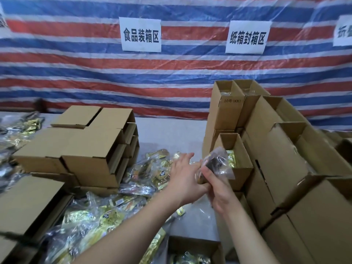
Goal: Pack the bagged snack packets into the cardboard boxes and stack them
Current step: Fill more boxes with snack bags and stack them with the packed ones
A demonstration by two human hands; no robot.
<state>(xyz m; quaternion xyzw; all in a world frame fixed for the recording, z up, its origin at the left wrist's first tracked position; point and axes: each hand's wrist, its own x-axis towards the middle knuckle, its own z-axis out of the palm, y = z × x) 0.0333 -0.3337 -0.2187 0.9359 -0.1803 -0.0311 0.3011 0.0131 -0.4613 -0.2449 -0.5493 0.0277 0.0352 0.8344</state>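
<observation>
My right hand (219, 189) grips a clear bag of snack packets (215, 164) and holds it at the mouth of an open cardboard box (240, 168) that has gold packets inside. My left hand (182, 176) reaches forward with straight fingers, just left of that bag, above the loose pile of bagged gold packets (148, 174) on the table. More bagged packets (91, 225) lie nearer to me. Another open box with packets (190, 250) stands at the bottom edge.
A stack of open packed boxes (282, 149) rises on the right. Folded empty boxes (82, 147) are piled at centre left, with flat ones (24, 206) at the lower left. A striped tarp with paper signs (141, 35) hangs behind the table.
</observation>
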